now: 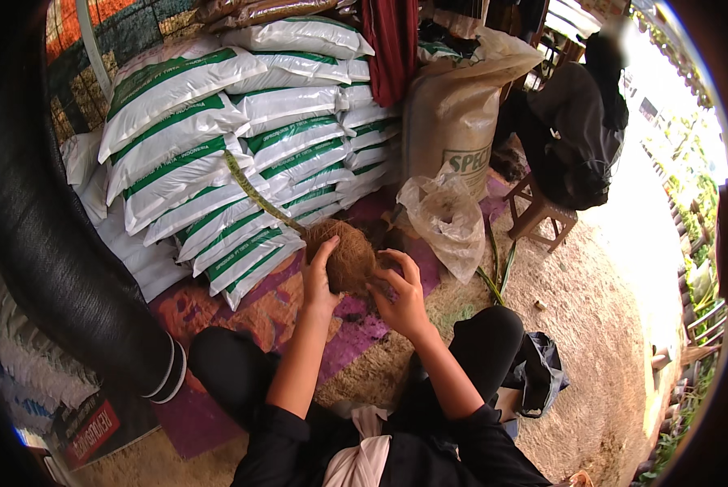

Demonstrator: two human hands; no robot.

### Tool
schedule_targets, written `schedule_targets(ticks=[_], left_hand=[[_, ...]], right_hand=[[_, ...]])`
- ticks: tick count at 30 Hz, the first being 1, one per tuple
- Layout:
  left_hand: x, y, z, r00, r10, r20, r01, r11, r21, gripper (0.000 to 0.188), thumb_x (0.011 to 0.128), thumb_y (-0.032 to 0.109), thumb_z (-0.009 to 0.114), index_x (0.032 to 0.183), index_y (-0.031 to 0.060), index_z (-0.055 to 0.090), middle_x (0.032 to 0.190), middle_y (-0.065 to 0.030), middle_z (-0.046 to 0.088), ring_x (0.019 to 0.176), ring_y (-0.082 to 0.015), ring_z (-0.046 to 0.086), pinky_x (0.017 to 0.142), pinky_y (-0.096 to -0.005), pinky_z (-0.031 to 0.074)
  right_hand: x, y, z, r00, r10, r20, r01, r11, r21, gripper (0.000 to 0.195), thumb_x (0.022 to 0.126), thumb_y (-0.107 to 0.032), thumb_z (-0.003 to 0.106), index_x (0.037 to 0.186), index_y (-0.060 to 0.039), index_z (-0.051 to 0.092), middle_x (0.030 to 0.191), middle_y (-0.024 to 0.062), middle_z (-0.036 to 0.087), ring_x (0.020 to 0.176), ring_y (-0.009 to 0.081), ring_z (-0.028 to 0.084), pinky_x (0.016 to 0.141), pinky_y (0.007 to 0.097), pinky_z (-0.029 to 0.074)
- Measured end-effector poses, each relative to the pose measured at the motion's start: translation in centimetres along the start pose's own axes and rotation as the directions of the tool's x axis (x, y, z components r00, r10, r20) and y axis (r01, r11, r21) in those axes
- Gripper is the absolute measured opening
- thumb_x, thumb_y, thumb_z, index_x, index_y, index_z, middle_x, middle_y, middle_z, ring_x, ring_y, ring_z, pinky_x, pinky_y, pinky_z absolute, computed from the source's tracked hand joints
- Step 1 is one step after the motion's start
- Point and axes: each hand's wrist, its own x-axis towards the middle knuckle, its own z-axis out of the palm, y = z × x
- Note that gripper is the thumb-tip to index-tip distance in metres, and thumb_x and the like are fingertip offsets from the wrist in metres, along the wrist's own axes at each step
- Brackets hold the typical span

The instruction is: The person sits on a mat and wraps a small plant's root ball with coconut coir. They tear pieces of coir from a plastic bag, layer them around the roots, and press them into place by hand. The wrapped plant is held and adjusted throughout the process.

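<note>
A round ball of brown coconut fibre (344, 257) is held up before me, above the purple mat. From its upper left side sticks a long, narrow green leaf (255, 193) with a yellowish mottle, like a snake plant's. My left hand (319, 281) cups the ball's left side and underside, thumb lying up along its front. At the right side my right hand (404, 299) has its fingertips on the fibres, with thumb and fingers bent around that edge. Whether a thread runs between these fingers is too fine to tell.
White-and-green filled sacks (297, 131) are stacked ahead on the left. A large woven sack (443, 122) and a clear plastic bag (446, 222) stand ahead right. Loose green leaves (497, 277) lie near a brown stool (540, 216), where a person in black sits. A black bag (540, 377) is beside my right knee.
</note>
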Motion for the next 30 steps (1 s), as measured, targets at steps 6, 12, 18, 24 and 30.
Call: schedule_targets(ticks=[6,12,18,24,30], left_hand=[[-1.0,-0.1,1.5,0.945,0.268,-0.188,-0.227,0.951,0.211,0.045,0.072,0.022,0.068,0.111,0.0053,0.053,0.103,-0.0075,0.056,0.090,-0.0217,0.058,0.078,-0.0355,0.049],[0.2,0.1,-0.3,0.999,-0.041,-0.021,0.040,0.996,-0.077,0.041,0.078,0.022,0.063,0.113,0.0035,0.050,0.100,-0.0091,0.057,0.090,-0.0232,0.059,0.075,-0.0375,0.051],[0.0,-0.2,-0.6,0.999,-0.046,0.001,0.046,0.994,-0.094,0.039,0.081,0.029,0.057,0.110,0.0038,0.053,0.104,-0.0108,0.058,0.093,-0.0239,0.059,0.079,-0.0368,0.049],[-0.6,-0.8,0.1,0.923,0.315,-0.223,-0.284,0.945,0.160,0.065,0.071,0.013,0.071,0.126,0.0020,0.036,0.117,-0.0126,0.047,0.101,-0.0238,0.052,0.079,-0.0372,0.049],[-0.5,-4.0,-1.4,0.836,0.514,-0.192,-0.446,0.841,0.307,0.072,0.071,0.009,0.072,0.129,0.0004,0.031,0.122,-0.0163,0.043,0.106,-0.0235,0.048,0.085,-0.0360,0.046]], right_hand=[[0.0,-1.9,-1.3,0.971,0.166,-0.173,-0.139,0.977,0.159,0.035,0.066,-0.005,0.070,0.100,-0.0039,0.060,0.122,0.0144,0.045,0.114,0.0323,0.045,0.092,0.0393,0.040],[1.4,-0.3,0.9,0.995,-0.093,-0.040,0.083,0.975,-0.207,0.031,0.063,-0.006,0.073,0.093,-0.0076,0.065,0.116,0.0133,0.050,0.108,0.0313,0.048,0.090,0.0397,0.040],[-1.0,0.0,2.0,0.993,-0.084,-0.078,0.079,0.995,-0.057,0.024,0.064,-0.002,0.069,0.086,-0.0046,0.062,0.107,0.0122,0.054,0.102,0.0300,0.051,0.088,0.0408,0.040],[-0.7,-2.4,0.2,0.960,0.232,-0.159,-0.198,0.958,0.207,0.033,0.074,-0.005,0.063,0.106,-0.0012,0.056,0.125,0.0165,0.042,0.115,0.0310,0.045,0.096,0.0395,0.036],[1.7,-4.6,5.0,0.953,0.302,0.012,-0.298,0.936,0.187,0.061,0.088,-0.025,0.047,0.138,-0.0002,0.021,0.144,0.0232,0.012,0.133,0.0382,0.013,0.106,0.0448,0.013]])
